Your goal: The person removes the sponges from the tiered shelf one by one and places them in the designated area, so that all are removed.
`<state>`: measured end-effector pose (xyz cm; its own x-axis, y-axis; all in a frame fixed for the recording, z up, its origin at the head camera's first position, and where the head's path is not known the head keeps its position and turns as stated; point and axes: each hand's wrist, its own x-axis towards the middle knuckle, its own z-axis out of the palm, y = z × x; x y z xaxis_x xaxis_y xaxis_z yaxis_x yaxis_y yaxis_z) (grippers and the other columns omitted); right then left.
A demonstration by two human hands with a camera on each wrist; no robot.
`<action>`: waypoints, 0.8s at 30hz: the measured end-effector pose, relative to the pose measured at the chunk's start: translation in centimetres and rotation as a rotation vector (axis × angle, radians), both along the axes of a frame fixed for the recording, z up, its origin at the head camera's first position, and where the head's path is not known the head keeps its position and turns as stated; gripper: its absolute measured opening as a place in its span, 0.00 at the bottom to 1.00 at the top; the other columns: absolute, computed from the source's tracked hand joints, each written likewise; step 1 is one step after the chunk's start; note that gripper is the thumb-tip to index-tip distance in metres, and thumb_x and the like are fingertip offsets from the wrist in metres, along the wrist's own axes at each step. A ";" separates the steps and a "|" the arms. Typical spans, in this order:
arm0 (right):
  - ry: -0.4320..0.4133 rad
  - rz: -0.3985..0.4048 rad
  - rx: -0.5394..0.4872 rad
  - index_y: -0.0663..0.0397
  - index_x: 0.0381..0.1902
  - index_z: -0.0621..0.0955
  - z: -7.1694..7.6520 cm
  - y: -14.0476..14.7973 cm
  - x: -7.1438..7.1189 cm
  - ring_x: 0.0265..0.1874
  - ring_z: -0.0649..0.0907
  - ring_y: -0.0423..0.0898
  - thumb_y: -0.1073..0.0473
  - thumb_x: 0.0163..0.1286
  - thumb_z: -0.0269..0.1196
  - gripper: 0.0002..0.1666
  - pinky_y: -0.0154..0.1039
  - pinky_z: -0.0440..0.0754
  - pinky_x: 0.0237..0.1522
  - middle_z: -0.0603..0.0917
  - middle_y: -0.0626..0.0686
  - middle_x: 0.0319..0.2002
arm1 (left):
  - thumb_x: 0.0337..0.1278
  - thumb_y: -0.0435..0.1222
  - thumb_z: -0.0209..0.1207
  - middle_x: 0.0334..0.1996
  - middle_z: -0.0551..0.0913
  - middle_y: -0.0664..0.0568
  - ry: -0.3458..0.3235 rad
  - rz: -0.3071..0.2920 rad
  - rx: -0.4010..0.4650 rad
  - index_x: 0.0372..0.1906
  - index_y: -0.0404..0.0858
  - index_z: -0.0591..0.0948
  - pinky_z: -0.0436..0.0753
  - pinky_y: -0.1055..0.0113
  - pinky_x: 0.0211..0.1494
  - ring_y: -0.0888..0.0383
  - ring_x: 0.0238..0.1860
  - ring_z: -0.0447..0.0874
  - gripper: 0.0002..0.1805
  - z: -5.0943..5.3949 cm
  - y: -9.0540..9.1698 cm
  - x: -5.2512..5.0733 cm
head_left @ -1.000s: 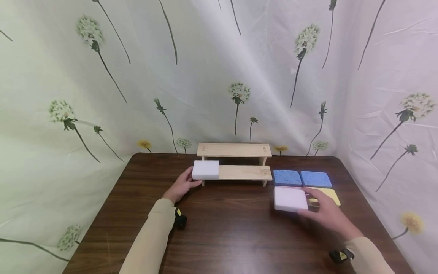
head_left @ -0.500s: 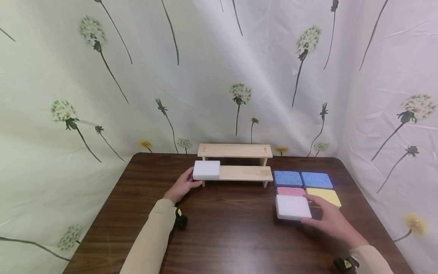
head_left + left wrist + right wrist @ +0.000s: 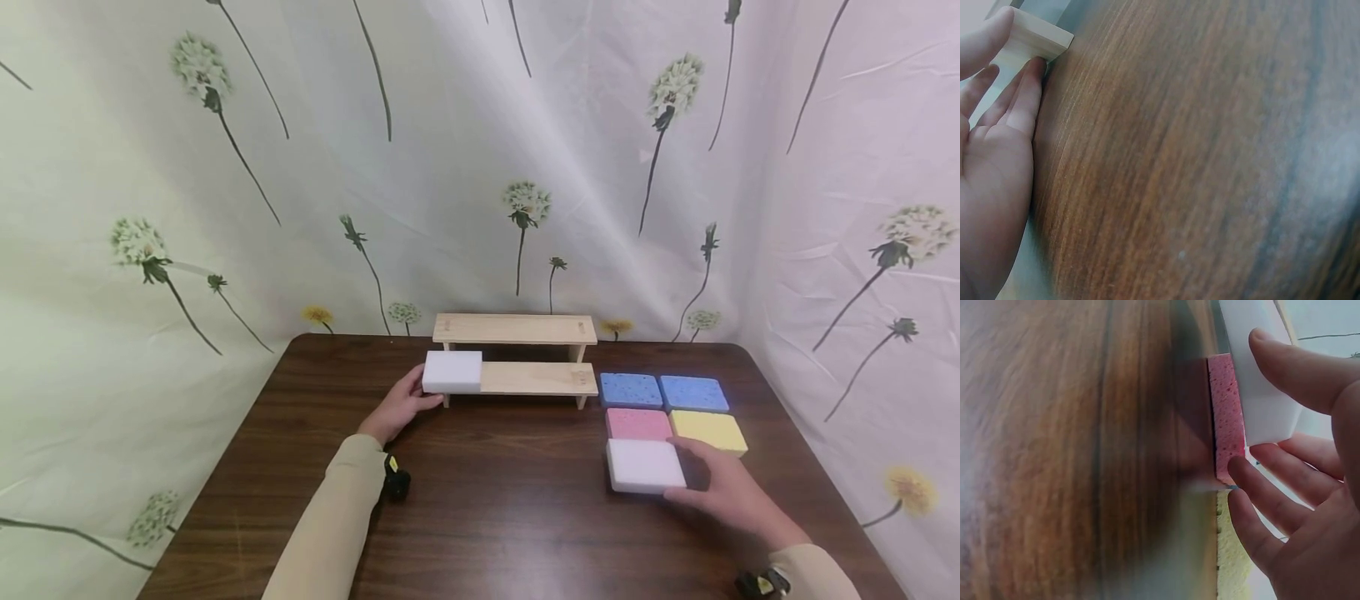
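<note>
My right hand (image 3: 727,487) pinches a white sponge (image 3: 645,465) between thumb and fingers. In the right wrist view the white sponge (image 3: 1263,381) sits higher than the pink sponge (image 3: 1227,415), overlapping it; in the head view it is in front of the pink sponge (image 3: 637,422). My left hand (image 3: 395,410) grips the left end of a two-step wooden shelf (image 3: 536,377), its thumb at the front by the leg. Another white sponge (image 3: 452,371) lies on that end of the lower step. In the left wrist view fingers flank the wooden leg (image 3: 1044,34).
Two blue sponges (image 3: 632,389) lie right of the shelf, with a yellow sponge (image 3: 708,431) in front of them. The upper step (image 3: 517,327) stands at the back, close to the flowered cloth (image 3: 450,208). All rests on a dark wooden table (image 3: 480,500).
My right hand has brought its white sponge toward me and slightly right and down, uncovering the pink sponge. The left hand keeps its place at the shelf.
</note>
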<state>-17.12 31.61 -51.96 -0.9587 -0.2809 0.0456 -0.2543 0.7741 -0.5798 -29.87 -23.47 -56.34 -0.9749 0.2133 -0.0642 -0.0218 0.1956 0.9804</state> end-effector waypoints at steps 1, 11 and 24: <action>-0.008 -0.001 0.001 0.57 0.71 0.77 -0.1 0.1 0.0 0.68 0.77 0.65 0.37 0.58 0.79 0.51 0.69 0.75 0.65 0.80 0.62 0.68 | 0.68 0.28 0.65 0.78 0.64 0.35 0.005 0.002 -0.003 0.83 0.37 0.56 0.66 0.47 0.78 0.40 0.78 0.64 0.44 0.0 0.0 0.0; -0.039 0.010 0.007 0.56 0.71 0.76 -1.3 0.5 -0.4 0.60 0.84 0.58 0.34 0.57 0.79 0.52 0.61 0.84 0.58 0.82 0.61 0.65 | 0.68 0.30 0.66 0.78 0.65 0.36 0.014 0.009 -0.010 0.83 0.37 0.58 0.66 0.47 0.79 0.41 0.78 0.65 0.44 0.7 0.1 0.2; 0.024 0.038 0.048 0.57 0.69 0.78 -1.6 1.1 -0.3 0.57 0.85 0.56 0.41 0.53 0.83 0.50 0.57 0.86 0.55 0.84 0.59 0.63 | 0.69 0.31 0.65 0.78 0.65 0.36 -0.003 0.005 -0.027 0.83 0.38 0.58 0.67 0.48 0.78 0.41 0.78 0.65 0.43 0.5 0.2 0.4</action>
<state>-17.42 32.72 -53.56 -0.9462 -0.3191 0.0542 -0.2973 0.7906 -0.5354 -29.45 -23.26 -55.89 -0.9758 0.2061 -0.0727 -0.0257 0.2219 0.9747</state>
